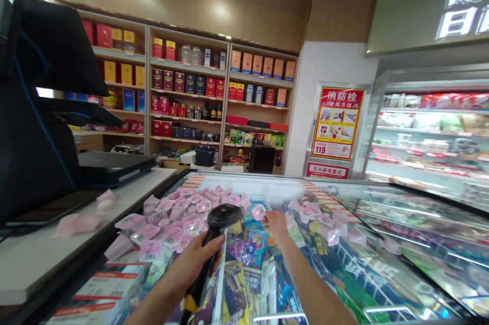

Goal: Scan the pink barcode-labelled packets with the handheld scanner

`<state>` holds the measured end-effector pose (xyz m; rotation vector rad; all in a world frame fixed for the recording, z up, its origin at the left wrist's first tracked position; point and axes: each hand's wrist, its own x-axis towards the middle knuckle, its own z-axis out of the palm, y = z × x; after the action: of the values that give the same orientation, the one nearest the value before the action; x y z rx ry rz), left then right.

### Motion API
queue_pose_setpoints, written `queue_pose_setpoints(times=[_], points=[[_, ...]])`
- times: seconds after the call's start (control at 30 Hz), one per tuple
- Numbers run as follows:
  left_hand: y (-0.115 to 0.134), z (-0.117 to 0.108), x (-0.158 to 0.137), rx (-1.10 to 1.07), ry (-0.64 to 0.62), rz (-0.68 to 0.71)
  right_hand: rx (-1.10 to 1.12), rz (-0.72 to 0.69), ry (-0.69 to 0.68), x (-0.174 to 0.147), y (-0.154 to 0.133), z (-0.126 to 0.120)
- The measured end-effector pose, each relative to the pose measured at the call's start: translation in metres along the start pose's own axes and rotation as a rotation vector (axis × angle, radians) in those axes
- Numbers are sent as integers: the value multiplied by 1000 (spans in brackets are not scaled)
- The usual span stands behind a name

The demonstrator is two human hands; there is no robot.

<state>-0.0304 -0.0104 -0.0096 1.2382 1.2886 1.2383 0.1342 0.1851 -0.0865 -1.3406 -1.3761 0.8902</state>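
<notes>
My left hand (202,253) is wrapped round the handle of a black barcode scanner (225,214), its head raised over the freezer's glass top. My right hand (276,223) reaches forward with its fingers pinched at a small pink cup (259,212) that has a white label. Many similar pink cups (171,213), several with barcodes on them, lie heaped to the left of the scanner. To the right of my right hand is a looser group of pink cups (326,219). Wrapped ice creams (244,251) show through the glass below.
A black till (49,85) stands on the white counter (23,259) at left, with a few pink cups (82,223) on it. Shelves of boxed goods (185,83) line the back wall. A lit chiller (431,136) stands at right, beside a red poster (336,121).
</notes>
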Motion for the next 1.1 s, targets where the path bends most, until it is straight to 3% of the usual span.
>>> queue_pose_setpoints(times=[0.3,0.5,0.6,0.7,0.87,1.1], points=[[-13,-5,14,-66,50,-16,-48,129,261,25,20,-62],[-17,-12,18,-64,89,-49,-200,45,541,31,25,-85],[-14,-10,15,-61,85,-45,-246,-138,608,29,14,-70],[-10,-8,12,-62,88,-22,-291,-260,456,27,-1,-38],[-10,-14,14,-58,111,-45,-396,-266,219,32,-18,21],[-13,-22,20,-72,105,-43,-484,-235,134,47,-20,64]])
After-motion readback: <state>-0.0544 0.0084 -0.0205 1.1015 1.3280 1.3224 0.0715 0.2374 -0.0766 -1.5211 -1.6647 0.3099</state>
